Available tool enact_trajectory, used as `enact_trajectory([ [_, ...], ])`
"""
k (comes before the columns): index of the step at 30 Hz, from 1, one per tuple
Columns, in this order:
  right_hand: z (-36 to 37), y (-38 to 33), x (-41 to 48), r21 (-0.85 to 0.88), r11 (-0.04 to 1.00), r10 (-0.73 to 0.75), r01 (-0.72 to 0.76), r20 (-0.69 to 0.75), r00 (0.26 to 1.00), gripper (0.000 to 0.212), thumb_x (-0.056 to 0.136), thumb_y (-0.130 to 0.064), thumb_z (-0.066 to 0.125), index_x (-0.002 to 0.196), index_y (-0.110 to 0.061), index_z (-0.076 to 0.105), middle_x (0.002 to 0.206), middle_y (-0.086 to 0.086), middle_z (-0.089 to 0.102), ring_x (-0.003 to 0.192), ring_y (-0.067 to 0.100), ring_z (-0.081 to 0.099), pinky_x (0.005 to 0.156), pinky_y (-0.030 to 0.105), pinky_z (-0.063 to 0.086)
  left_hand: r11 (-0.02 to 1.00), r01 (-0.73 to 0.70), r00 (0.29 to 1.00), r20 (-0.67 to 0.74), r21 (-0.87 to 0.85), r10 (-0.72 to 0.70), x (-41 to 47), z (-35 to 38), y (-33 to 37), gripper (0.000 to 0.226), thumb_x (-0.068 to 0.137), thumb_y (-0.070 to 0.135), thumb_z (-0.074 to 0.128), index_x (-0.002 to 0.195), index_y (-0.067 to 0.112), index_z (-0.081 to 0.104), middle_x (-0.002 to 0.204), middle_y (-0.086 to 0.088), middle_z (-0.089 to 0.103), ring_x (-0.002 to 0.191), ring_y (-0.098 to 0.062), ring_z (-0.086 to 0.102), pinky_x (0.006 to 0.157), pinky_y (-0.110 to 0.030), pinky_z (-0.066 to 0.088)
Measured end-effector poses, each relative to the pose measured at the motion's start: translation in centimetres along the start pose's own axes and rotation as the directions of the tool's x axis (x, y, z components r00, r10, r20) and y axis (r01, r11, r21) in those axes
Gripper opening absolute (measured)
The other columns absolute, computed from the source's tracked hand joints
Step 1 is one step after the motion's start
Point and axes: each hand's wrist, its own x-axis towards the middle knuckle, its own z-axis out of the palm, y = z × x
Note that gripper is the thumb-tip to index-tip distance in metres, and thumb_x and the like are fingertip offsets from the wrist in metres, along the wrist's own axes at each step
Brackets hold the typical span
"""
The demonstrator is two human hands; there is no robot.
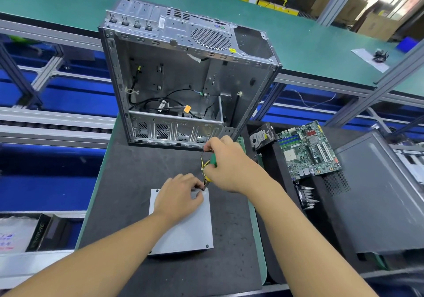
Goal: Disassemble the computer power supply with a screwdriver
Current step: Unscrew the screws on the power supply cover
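The grey metal power supply (185, 230) lies flat on the black mat in front of me. My left hand (177, 194) rests on its far part, fingers curled at the far right corner where the yellow and black cables (205, 170) come out. My right hand (226, 165) grips a screwdriver with a green handle (213, 160); its tip points down at that same corner. The cables loop up beside the screwdriver, partly hidden by my right hand.
An empty open computer case (183, 74) stands at the mat's far edge. To the right lie a hard drive (262, 136), a green motherboard (308, 149), a heatsink fan (306, 196) and a dark side panel (376, 195). A green conveyor belt (68, 0) runs behind.
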Motion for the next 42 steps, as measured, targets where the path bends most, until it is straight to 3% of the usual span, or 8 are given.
enact_trajectory([
  [6,0.4,-0.2,0.1,-0.164,0.985,0.018,-0.045,-0.164,0.986,0.030,0.105,-0.046,0.032,0.116,-0.020,0.040,0.106,0.004,0.044,0.075,0.032,0.050,0.064,0.039,0.040,1.000,0.002,1.000,0.006,-0.003,-0.002,0.0,0.1,-0.1,0.016,0.080,0.042,0.045,0.086,0.041,0.060,0.087,0.027,0.058,0.084,-0.001,0.049,0.078,-0.025,0.035],
  [15,0.3,-0.1,0.2,0.085,0.996,0.024,-0.025,0.002,1.000,0.041,0.087,-0.026,0.053,0.127,-0.030,0.046,0.110,-0.008,0.039,0.113,0.021,0.038,0.085,0.040,0.042,1.000,0.017,1.000,0.025,-0.007,-0.017,0.0,-0.3,0.2,0.013,0.081,0.035,0.056,0.079,0.045,0.048,0.075,0.025,0.049,0.078,-0.005,0.046,0.075,-0.028,0.037],
  [20,0.6,-0.2,0.0,-0.235,0.965,0.061,-0.115,-0.224,0.973,0.046,0.097,-0.062,0.037,0.114,-0.019,0.039,0.104,0.002,0.043,0.089,0.030,0.055,0.064,0.036,0.036,1.000,0.002,1.000,0.021,-0.004,-0.002,0.0,-0.4,0.3,0.008,0.084,0.035,0.057,0.087,0.038,0.063,0.088,0.022,0.062,0.087,-0.006,0.054,0.081,-0.030,0.041],
  [26,0.6,0.1,0.2,-0.005,0.999,0.032,-0.033,-0.142,0.989,0.016,0.099,-0.026,0.049,0.112,-0.017,0.043,0.109,0.004,0.047,0.093,0.032,0.052,0.076,0.039,0.044,1.000,0.013,0.999,0.029,0.010,-0.014,-0.1,-0.2,0.1,0.014,0.084,0.038,0.053,0.092,0.038,0.065,0.093,0.023,0.062,0.090,-0.003,0.052,0.083,-0.027,0.039],
  [29,0.1,0.0,0.4,0.068,0.997,0.025,-0.024,-0.012,1.000,0.029,0.088,-0.015,0.054,0.115,-0.024,0.046,0.107,-0.003,0.041,0.106,0.026,0.040,0.078,0.036,0.040,1.000,0.020,1.000,0.020,0.005,-0.020,0.0,-0.2,0.2,0.012,0.083,0.036,0.055,0.090,0.037,0.065,0.092,0.022,0.064,0.089,-0.006,0.054,0.082,-0.028,0.040],
  [34,-0.1,0.0,0.1,-0.157,0.984,0.073,-0.086,-0.087,0.994,0.036,0.089,-0.039,0.059,0.116,-0.022,0.042,0.114,0.002,0.039,0.111,0.029,0.044,0.073,0.037,0.040,1.000,0.017,1.000,0.023,0.002,-0.017,0.0,-0.3,0.2,0.009,0.083,0.036,0.057,0.089,0.038,0.063,0.091,0.022,0.063,0.089,-0.006,0.054,0.081,-0.028,0.040],
  [37,-0.2,-0.1,-0.1,-0.239,0.957,0.124,-0.164,-0.174,0.977,0.050,0.097,-0.061,0.037,0.118,-0.016,0.037,0.113,0.008,0.046,0.096,0.034,0.057,0.066,0.039,0.038,1.000,0.015,1.000,0.022,-0.003,-0.015,0.0,-0.3,0.3,0.007,0.083,0.037,0.056,0.088,0.039,0.061,0.089,0.022,0.062,0.089,-0.005,0.053,0.080,-0.028,0.039],
  [42,-0.5,-0.2,0.0,-0.036,0.996,0.076,-0.078,-0.070,0.995,0.019,0.103,-0.032,0.042,0.111,-0.015,0.039,0.111,0.009,0.049,0.093,0.038,0.056,0.079,0.044,0.047,1.000,0.015,1.000,0.017,-0.022,-0.015,0.0,-0.3,0.3,0.009,0.082,0.037,0.054,0.087,0.039,0.061,0.088,0.023,0.061,0.088,-0.005,0.054,0.079,-0.028,0.038],
])
